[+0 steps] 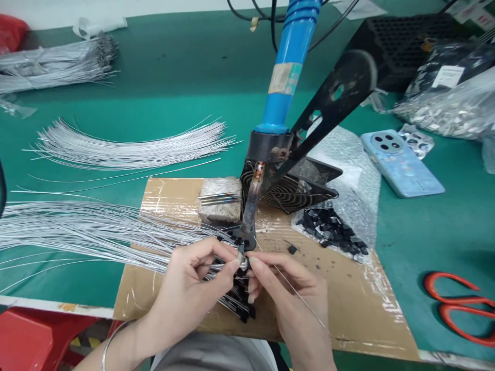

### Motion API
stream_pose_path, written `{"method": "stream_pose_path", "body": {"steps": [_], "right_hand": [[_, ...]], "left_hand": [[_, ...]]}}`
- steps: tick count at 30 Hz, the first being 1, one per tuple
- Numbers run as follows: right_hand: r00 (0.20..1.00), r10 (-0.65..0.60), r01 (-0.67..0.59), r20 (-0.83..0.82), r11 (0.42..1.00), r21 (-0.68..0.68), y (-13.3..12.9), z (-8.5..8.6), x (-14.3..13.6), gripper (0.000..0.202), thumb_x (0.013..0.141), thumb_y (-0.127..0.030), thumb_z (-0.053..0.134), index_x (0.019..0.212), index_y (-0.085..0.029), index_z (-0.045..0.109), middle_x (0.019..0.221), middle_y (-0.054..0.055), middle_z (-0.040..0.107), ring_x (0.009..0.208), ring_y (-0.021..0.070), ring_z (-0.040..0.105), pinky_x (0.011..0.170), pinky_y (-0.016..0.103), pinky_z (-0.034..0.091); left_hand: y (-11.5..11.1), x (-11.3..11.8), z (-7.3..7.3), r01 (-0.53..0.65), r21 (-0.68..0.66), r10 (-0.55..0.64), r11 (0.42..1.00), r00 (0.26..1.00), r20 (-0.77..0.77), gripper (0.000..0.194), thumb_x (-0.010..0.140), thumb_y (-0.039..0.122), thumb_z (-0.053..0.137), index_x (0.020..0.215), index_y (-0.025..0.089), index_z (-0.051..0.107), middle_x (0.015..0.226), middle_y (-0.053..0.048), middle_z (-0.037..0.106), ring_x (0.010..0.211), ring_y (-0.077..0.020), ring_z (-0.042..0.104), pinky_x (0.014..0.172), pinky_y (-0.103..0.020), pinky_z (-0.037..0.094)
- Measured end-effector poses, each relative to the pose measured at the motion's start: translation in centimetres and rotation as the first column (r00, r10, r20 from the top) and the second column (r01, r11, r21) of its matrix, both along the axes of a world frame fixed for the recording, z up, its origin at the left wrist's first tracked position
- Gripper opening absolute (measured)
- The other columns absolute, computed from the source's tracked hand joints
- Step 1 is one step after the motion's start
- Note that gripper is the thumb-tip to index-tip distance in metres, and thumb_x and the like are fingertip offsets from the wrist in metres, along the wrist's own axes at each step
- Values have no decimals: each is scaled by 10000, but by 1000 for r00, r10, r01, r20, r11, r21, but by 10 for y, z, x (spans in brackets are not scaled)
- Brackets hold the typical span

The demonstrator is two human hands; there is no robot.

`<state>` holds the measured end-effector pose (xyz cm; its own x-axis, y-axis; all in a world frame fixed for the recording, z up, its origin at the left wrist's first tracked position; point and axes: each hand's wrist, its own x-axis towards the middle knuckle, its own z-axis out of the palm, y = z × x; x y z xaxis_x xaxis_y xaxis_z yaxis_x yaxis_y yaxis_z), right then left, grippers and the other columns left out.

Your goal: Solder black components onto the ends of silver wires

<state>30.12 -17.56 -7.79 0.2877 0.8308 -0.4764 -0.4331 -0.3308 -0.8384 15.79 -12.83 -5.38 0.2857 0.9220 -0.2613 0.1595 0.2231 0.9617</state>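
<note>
Bare forearms reach over the front edge of the desk, and the left hand and right hand meet near the middle of the cardboard. Left thumb and forefinger press together on small wire ends; right thumb and forefinger pinch a dark piece just beside them, mostly hidden. One loose wire slants across the right hand toward the front edge.

Beneath the grip lie black tips, by the cardboard's front edge. Their wire bundle stretches leftward, its long axis running roughly along the desk, past the cardboard's left edge; the left hand is nearer it. What matters most is how the metal nozzle points down just behind the joined fingertips, between the two hands.

Black bits lie on plastic near the cardboard's right edge; the scissors lie beyond it, toward the desk's front edge. Farther back are a fan, a phone and another wire bunch.
</note>
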Motion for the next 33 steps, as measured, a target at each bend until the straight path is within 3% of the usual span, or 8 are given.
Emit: {"method": "stream_pose_path", "body": {"steps": [21,24,29,33], "right_hand": [[1000,14,-15,-11,1000,-11,-3,-4,0,123,808,-363,880,823,-242,862,597,-6,699,518,117,608,517,219,553],[993,27,-29,114,999,15,-5,-6,2,131,866,-377,832,869,-248,856,618,-19,657,532,111,589,519,216,513],[884,-7,-90,467,978,187,-13,-11,5,327,1084,-391,514,1154,-254,802,727,-19,548,601,128,537,578,262,447],[820,-14,-83,573,986,143,-20,-9,6,366,1106,-352,449,1405,-247,632,730,-32,656,592,144,569,603,272,462]], "left_hand": [[2,0,4,14,11,-13,1000,999,-34,166,923,136,652,766,160,704,837,-43,765,754,-123,672,669,-210,513],[3,2,2,23,8,-22,1000,999,-46,174,914,122,642,752,159,692,813,-39,753,736,-120,663,665,-208,517],[4,4,-2,-1,22,3,1000,997,-72,145,894,145,653,754,157,687,822,-47,751,739,-126,652,673,-219,514],[5,5,-4,-13,35,15,999,997,-73,146,890,142,644,752,164,688,808,-39,749,750,-132,664,690,-227,520]]}}
